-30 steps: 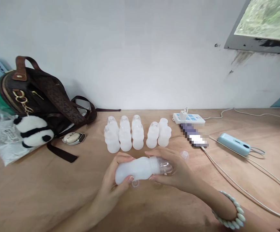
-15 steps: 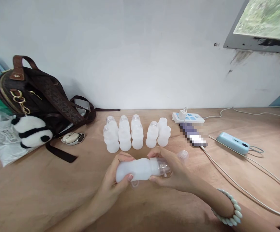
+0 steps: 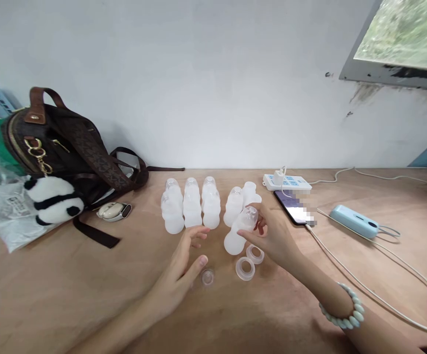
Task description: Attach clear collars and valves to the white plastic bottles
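My right hand grips a milky white baby bottle by its clear-capped upper end. The bottle leans toward the upper right, its base low over or on the table; contact cannot be made out. My left hand is open and holds nothing, fingers apart, to the left of that bottle. Beside its thumb lies a small clear bottle teat. Two translucent collar rings lie below my right hand. Behind stand several capped white bottles in rows, and an uncapped bottle is partly hidden by my right hand.
A brown backpack with a panda plush stands at left, near a watch and a mouse. At right are a power strip, a phone, a white cable and a blue power bank.
The bottle held level in both hands now tilts upward in my right hand, further right and back. My left hand has let go. The rings and teat on the table are uncovered.
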Demonstrator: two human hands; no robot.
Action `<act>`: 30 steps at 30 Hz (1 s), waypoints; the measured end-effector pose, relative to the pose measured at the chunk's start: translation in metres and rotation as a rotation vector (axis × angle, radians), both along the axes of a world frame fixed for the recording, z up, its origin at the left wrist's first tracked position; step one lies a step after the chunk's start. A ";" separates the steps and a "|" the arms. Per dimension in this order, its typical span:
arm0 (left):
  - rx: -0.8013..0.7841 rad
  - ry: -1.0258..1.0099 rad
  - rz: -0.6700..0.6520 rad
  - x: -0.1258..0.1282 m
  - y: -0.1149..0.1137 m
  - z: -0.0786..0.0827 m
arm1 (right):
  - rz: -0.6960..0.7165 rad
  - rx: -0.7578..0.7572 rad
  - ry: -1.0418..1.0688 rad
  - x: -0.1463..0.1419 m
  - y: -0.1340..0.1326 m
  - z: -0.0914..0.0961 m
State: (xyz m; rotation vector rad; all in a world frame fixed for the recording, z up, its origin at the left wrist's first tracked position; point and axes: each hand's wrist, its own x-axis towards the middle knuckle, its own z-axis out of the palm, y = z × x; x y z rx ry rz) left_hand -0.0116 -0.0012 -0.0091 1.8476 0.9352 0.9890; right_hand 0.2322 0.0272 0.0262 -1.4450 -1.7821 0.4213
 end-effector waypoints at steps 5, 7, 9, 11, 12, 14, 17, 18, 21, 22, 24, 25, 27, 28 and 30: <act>0.009 0.052 -0.024 0.000 -0.003 0.005 | -0.048 0.014 -0.151 -0.008 0.000 -0.010; 0.014 0.060 -0.032 0.000 -0.004 0.006 | -0.026 0.010 -0.207 -0.010 -0.001 -0.015; 0.015 0.067 -0.035 0.000 -0.004 0.007 | -0.028 -0.014 -0.307 -0.012 0.000 -0.021; 0.010 0.069 -0.042 -0.001 -0.004 0.007 | -0.059 -0.051 -0.413 -0.013 0.000 -0.025; 0.011 0.066 -0.049 -0.001 -0.004 0.007 | -0.080 -0.066 -0.451 -0.014 0.001 -0.026; 0.006 0.062 -0.058 -0.001 -0.004 0.008 | -0.111 -0.099 -0.506 -0.014 0.002 -0.025; -0.011 0.072 -0.064 -0.002 -0.004 0.009 | -0.137 -0.177 -0.635 -0.013 0.005 -0.021; -0.018 0.078 -0.064 -0.002 -0.005 0.010 | -0.136 -0.199 -0.686 -0.013 0.007 -0.020; -0.024 0.093 -0.062 -0.002 -0.006 0.012 | -0.123 -0.226 -0.789 -0.014 0.016 -0.018; -0.023 0.098 -0.061 -0.003 -0.006 0.013 | -0.123 -0.228 -0.801 -0.015 0.019 -0.018; -0.018 0.104 -0.063 -0.003 -0.006 0.014 | -0.127 -0.231 -0.821 -0.018 0.024 -0.018; -0.019 0.108 -0.064 -0.003 -0.006 0.014 | -0.128 -0.233 -0.832 -0.020 0.026 -0.018; -0.031 0.124 -0.069 -0.004 -0.007 0.015 | -0.126 -0.233 -0.850 -0.024 0.030 -0.016; -0.038 0.134 -0.072 -0.004 -0.006 0.015 | -0.124 -0.232 -0.857 -0.026 0.031 -0.016; -0.048 0.155 -0.078 -0.003 -0.006 0.015 | -0.118 -0.228 -0.865 -0.030 0.033 -0.015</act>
